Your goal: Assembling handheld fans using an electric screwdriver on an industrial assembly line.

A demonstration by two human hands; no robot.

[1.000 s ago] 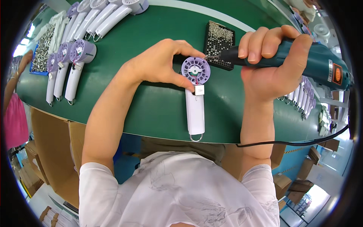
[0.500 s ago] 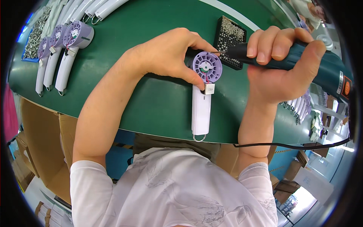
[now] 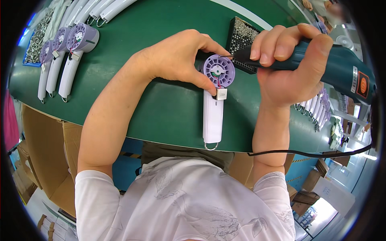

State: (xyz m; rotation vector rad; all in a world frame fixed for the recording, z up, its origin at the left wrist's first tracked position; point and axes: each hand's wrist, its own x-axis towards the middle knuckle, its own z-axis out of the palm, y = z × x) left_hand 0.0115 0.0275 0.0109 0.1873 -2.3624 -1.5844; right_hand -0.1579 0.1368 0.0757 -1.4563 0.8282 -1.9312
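On the green table lies a handheld fan [image 3: 213,116] with a purple round head, a white handle and a wire loop at its lower end. Curled around the head, my left hand [image 3: 183,60] grips it with thumb and fingers. A small white connector [image 3: 221,94] on thin wires rests below the head, by my left thumb. My right hand [image 3: 291,60] is wrapped around a dark green electric screwdriver [image 3: 341,68]. Its thin bit points left and meets the upper rim of the fan head, near my left fingertips.
Behind the fan is a black screw tray [image 3: 243,40] full of small screws. Several similar fans [image 3: 72,60] lie at the left, beside a blue bin of metal loops [image 3: 39,38]. More handles [image 3: 313,106] are at the right. A black cord [image 3: 309,152] runs along the table's front edge.
My right hand and the screwdriver have shifted slightly left, and the screwdriver's rear end has turned a little. The fan has moved very slightly left under my left hand.
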